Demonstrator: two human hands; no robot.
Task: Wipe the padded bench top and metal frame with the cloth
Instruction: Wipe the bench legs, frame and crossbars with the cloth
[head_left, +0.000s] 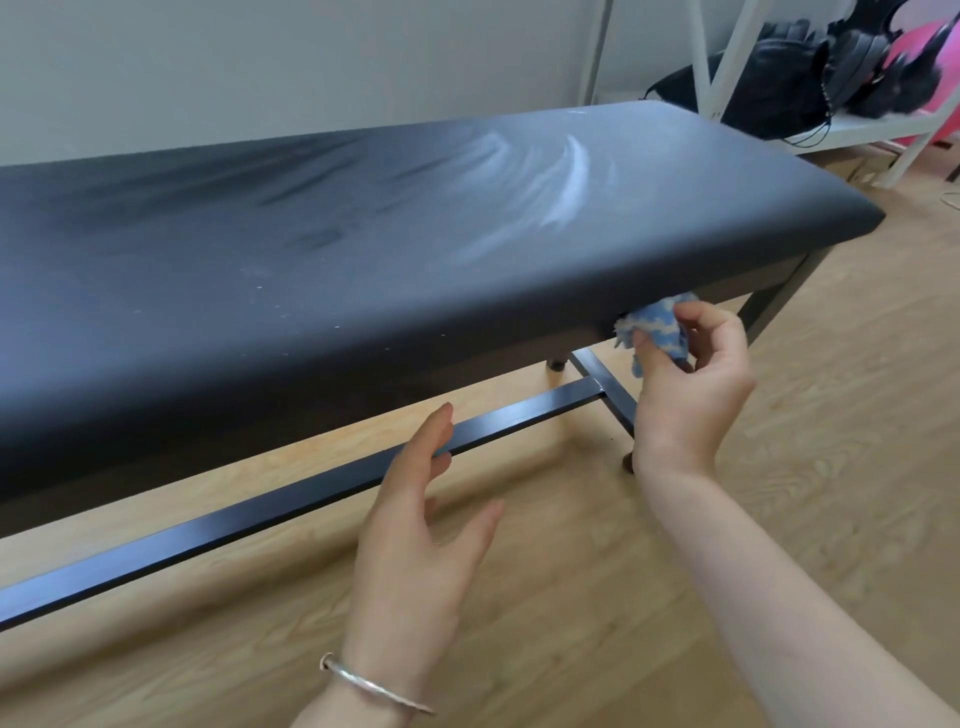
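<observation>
A wooden floor (810, 483) carries the bench. The padded top (311, 249) shows white streaks (563, 179) near its right end. The right hand (685, 395) grips the blue cloth (657, 330) against the top's near lower edge. The left hand (421, 540) hovers in front of the frame (208, 535) rail with its fingers relaxed and spread.

no readable text, labels or numbers

The padded bench top (363, 234) looks like matt dark leatherette — smooth, smeared with chalky whitish streaks. The metal frame (260, 512) is smooth, dark, faintly glossy. The cloth (654, 332) is fuzzy blue-and-white terry; the floor (779, 441) shows pale wood grain — the bracelet (374, 686), polished silvery metal.
</observation>
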